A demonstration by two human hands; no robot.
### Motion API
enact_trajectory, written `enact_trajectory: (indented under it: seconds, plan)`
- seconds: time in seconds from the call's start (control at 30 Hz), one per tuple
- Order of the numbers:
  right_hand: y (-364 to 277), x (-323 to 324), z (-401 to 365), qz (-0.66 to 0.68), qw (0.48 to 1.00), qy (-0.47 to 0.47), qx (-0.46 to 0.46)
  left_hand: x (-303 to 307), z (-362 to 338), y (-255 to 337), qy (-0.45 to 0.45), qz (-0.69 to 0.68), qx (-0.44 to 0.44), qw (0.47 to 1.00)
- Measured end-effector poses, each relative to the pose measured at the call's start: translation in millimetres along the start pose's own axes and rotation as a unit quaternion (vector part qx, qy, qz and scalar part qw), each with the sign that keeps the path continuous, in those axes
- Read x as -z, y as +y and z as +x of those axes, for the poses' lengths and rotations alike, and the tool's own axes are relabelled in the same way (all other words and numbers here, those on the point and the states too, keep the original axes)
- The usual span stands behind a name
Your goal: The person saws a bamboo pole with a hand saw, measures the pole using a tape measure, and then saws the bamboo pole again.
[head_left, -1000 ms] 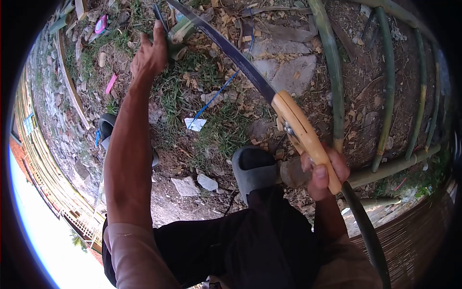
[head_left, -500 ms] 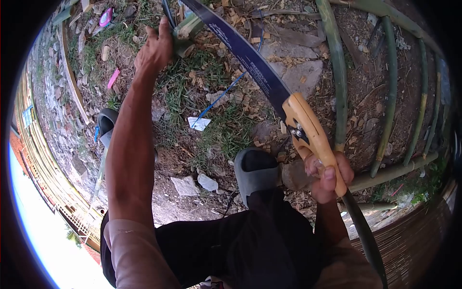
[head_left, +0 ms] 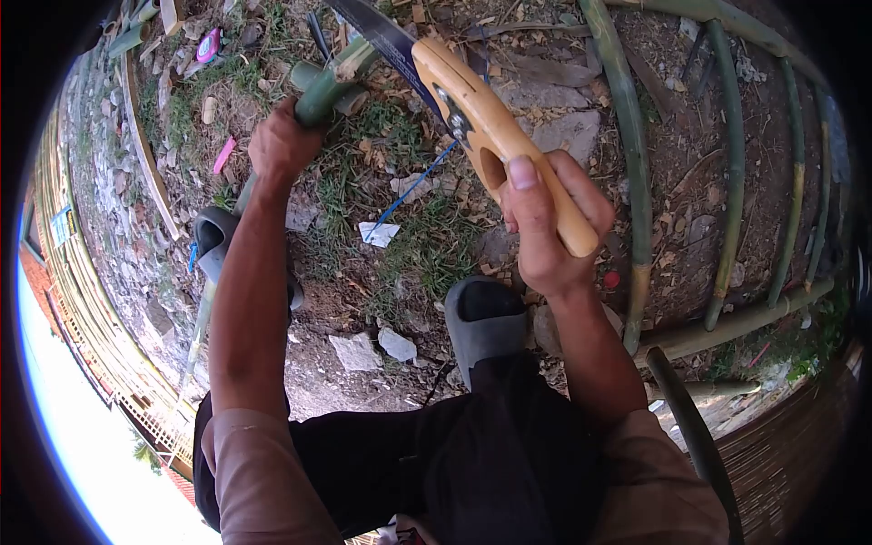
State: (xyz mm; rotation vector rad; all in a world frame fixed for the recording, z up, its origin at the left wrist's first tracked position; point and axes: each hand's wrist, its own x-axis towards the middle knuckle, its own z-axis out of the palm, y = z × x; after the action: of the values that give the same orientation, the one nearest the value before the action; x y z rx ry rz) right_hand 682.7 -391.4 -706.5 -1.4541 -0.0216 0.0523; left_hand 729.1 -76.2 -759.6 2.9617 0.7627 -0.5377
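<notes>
My right hand (head_left: 551, 218) is wrapped around the light wooden handle (head_left: 481, 113) of a handsaw, thumb on top. The saw's dark curved blade (head_left: 386, 41) reaches to the top of the view and crosses a green bamboo pole (head_left: 320, 98) near a pale, cut section. My left hand (head_left: 280, 145) grips that pole just below the blade, its fingers curled around the far side. Part of the pole is hidden behind my left hand and forearm.
Grey slippers (head_left: 486, 318) are on my feet. On the right lies a bamboo frame (head_left: 636, 163) with several rungs. A blue string (head_left: 422, 182) ends at a white scrap (head_left: 378, 233). A pink tape measure (head_left: 208, 45) and bamboo pieces (head_left: 130, 38) lie at upper left.
My right hand has pushed the saw up and to the left. My left hand, earlier with fingers extended beside the cut pole, has drawn lower and closed around the pole.
</notes>
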Motion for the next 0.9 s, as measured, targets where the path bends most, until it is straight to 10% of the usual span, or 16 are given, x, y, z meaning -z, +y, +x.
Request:
enact_trajectory:
  seconds: [0.2,0.43,0.73,0.9]
  plan:
    - [-34.6,74.4,-88.0,0.0,0.994,0.042,-0.1,7.1,5.3,-5.3,-0.049,-0.02,-0.016,0.998]
    - [-46.9,78.3,-21.5,-0.01,0.985,0.021,-0.171,-2.5,29.8,-26.0,-0.04,-0.032,-0.022,0.998]
    - [-20.6,24.5,-27.6,-0.101,0.994,-0.008,0.033,6.1,19.1,-12.0,-0.034,-0.021,-0.002,0.999]
    - [-8.1,2.7,1.7,-0.052,0.997,-0.023,-0.048,7.3,28.5,-23.1,-0.058,-0.028,-0.027,0.998]
